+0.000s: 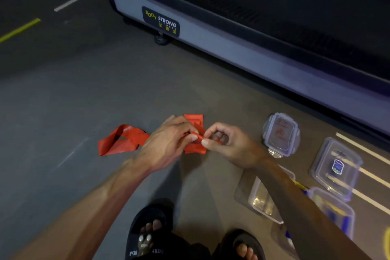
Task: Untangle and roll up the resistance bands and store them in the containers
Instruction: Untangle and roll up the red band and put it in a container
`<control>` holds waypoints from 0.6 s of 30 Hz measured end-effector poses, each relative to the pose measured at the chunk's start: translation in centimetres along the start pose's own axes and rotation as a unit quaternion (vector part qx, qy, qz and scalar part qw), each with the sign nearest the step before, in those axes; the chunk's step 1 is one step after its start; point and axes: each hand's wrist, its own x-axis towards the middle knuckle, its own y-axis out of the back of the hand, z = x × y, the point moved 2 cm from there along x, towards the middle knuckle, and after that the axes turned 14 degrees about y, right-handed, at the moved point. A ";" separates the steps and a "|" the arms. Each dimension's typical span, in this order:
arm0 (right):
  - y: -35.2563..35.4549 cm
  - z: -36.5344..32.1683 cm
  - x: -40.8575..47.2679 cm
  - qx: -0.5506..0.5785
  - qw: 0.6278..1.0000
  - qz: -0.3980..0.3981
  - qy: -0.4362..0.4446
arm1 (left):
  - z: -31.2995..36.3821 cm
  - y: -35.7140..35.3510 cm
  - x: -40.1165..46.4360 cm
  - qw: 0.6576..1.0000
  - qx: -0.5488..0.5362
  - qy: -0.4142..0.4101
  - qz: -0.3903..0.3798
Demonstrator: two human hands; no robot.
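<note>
Thumb and forefinger of the left hand [168, 143] and of the right hand [228, 143] pinch a twisted strand of the flat red rubber resistance band [124, 139] between them, low over the grey floor [63, 91]. The band's loose loop trails toward nine o'clock on the floor. At three o'clock lies a clear plastic lid with clip tabs [281, 134]; clear plastic containers [336, 168] sit toward four o'clock, the right forearm crossing over one. A dark machine base [232, 48] runs across twelve to two o'clock.
</note>
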 end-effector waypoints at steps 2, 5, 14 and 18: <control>0.5 -1.4 -0.2 -0.081 0.996 0.000 0.036 | 0.9 0.8 0.3 1.000 -0.001 -0.003 -0.017; 1.5 -3.5 -0.6 -0.234 0.970 -0.005 0.062 | 2.1 2.2 0.6 0.999 -0.009 -0.005 -0.047; 5.3 -14.4 -1.4 -0.268 0.963 -0.002 0.027 | 8.6 9.3 -0.1 0.976 -0.203 0.045 -0.058; 6.6 -19.5 -1.8 -0.230 0.973 -0.003 0.013 | 12.4 13.5 -1.1 0.967 -0.251 0.030 -0.035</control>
